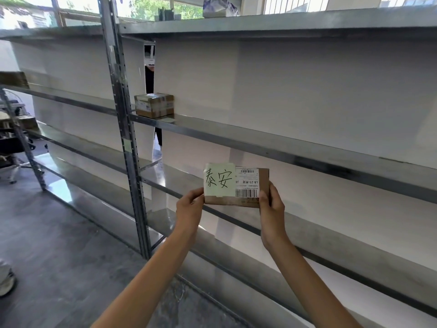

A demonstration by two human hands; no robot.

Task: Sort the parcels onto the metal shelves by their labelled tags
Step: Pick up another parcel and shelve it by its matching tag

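Note:
I hold a small brown cardboard parcel (246, 200) up in front of the metal shelves (283, 147). A pale green tag with black handwritten characters and a white barcode label cover its face. My left hand (190, 209) grips its left edge and my right hand (272, 204) grips its right edge. A second taped cardboard parcel (154, 104) sits on the upper middle shelf, just right of the upright post (123, 119).
A wrapped white and blue bundle (218, 7) lies on the top shelf. Another brown box (13, 79) rests on the left bay's shelf. A person stands behind the shelves (149, 74). Office chairs (11, 147) stand at the far left on the grey floor.

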